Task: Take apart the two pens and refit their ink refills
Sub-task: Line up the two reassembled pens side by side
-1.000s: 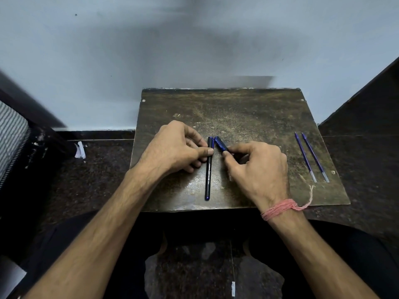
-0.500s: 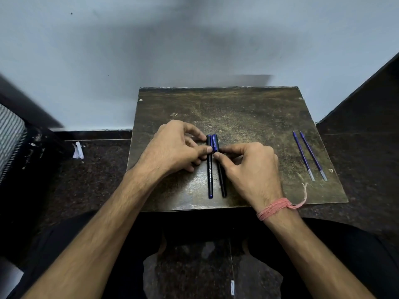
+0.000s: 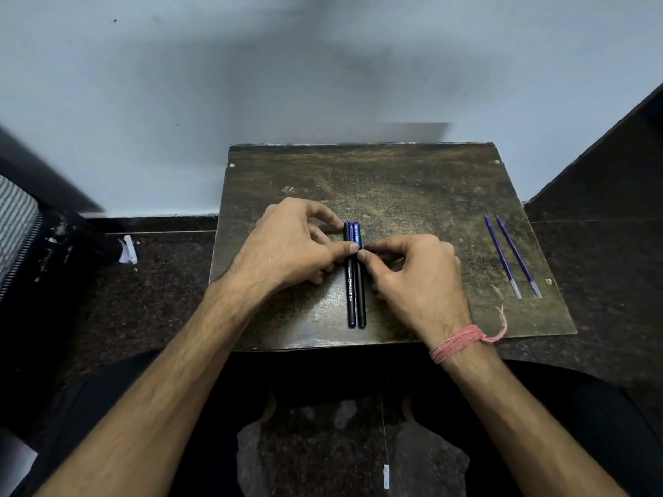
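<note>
Middle of both pens (image 3: 356, 288) hidden under hands (image 3: 294, 245), striped cloth (image 3: 14, 224) cut off at left edge

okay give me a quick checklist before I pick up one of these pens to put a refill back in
1. Both pens lie side by side on the board: ok.
2. Two refills within reach at the board's right side, apart from the pens: ok.
3. Refills lie parallel, not crossed: ok.
4. Left hand and right hand pinching the pens near their far ends: ok.
5. Pen barrels opened for a refill: cannot tell.
6. Pens clear of the board's near edge: ok.
</note>
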